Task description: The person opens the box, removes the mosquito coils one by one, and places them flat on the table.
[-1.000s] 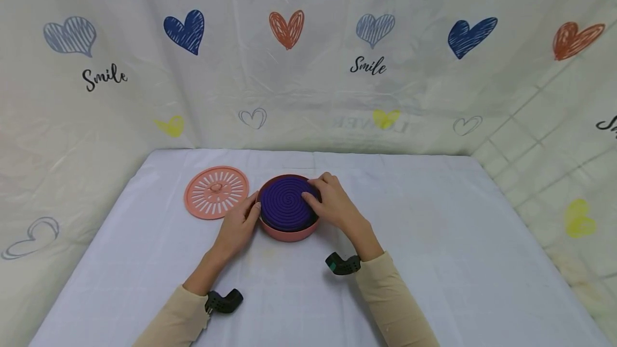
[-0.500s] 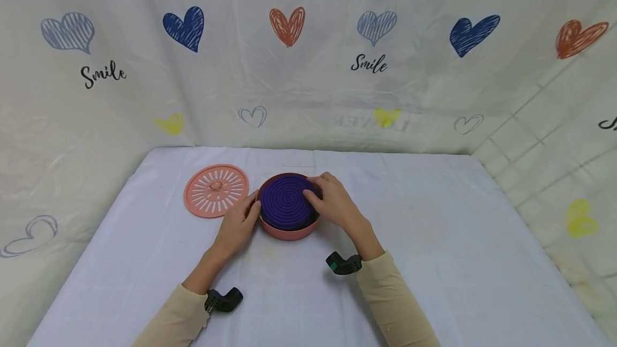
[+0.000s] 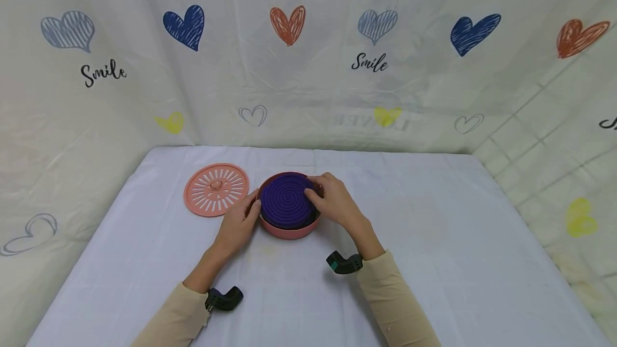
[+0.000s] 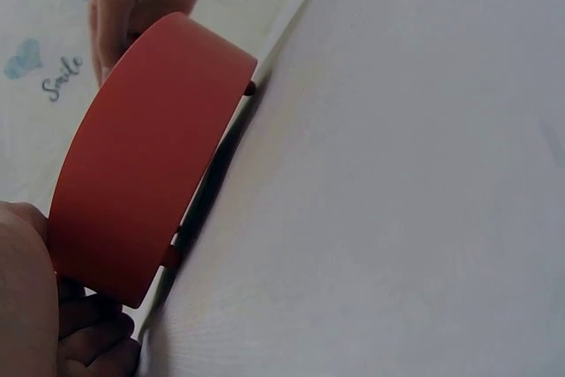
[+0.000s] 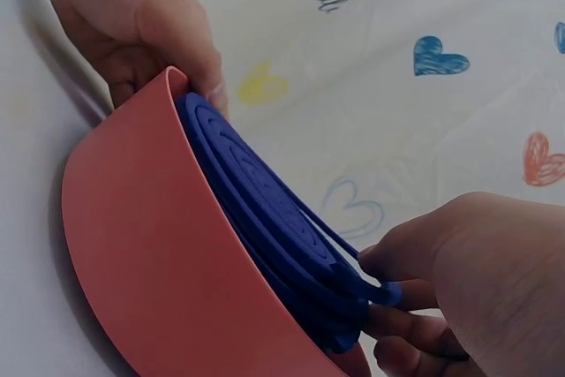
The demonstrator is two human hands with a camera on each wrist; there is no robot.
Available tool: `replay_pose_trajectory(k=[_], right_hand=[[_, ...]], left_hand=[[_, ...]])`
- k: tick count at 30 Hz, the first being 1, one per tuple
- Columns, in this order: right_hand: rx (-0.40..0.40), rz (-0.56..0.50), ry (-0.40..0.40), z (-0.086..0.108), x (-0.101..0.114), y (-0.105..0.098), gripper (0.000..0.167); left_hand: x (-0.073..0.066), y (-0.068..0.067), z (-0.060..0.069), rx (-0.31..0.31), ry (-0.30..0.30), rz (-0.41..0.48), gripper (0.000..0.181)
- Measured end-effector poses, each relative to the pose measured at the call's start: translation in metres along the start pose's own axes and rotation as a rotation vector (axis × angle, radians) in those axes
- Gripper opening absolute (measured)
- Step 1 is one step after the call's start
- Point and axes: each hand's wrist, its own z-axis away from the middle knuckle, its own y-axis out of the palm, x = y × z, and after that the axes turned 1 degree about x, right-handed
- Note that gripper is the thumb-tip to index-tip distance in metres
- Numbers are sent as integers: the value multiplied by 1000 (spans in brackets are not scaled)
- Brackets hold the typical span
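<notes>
A round salmon-pink container (image 3: 289,233) stands on the white table, with a purple-blue spiral coil (image 3: 287,201) inside it near the rim. The left hand (image 3: 237,225) grips the container's left side, its thumb at the rim. At the right rim, the right hand (image 3: 337,201) pinches the coil's edge. In the right wrist view, the thumb and fingers of the right hand (image 5: 477,280) hold the edge of the blue coil (image 5: 265,192), which lies above darker layers. The left wrist view shows the container wall (image 4: 150,156) beside the left hand (image 4: 53,306).
A slotted pink round lid (image 3: 216,190) with a small ring handle lies on the white-covered table (image 3: 434,240), left of the container. Behind the table hangs a pale curtain (image 3: 318,79) printed with hearts and words. Each wrist wears a dark camera.
The right hand and the coil's edge it holds have shifted very slightly to the right. Otherwise only the head view has tilted a little.
</notes>
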Motion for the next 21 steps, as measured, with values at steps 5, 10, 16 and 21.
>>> replay_pose_trajectory(k=[5, 10, 16, 21], right_hand=[[-5, -41, 8, 0, 2, -1, 40], [-25, -113, 16, 1, 2, -3, 39], [-19, -213, 48, 0, 0, -4, 36], [-3, -320, 73, 0, 0, -6, 36]], left_hand=[[0, 0, -1, 1, -7, 4, 52], [0, 0, -1, 3, -11, 9, 52], [0, 0, 0, 12, -22, 7, 52], [1, 0, 0, 10, -30, -1, 52]])
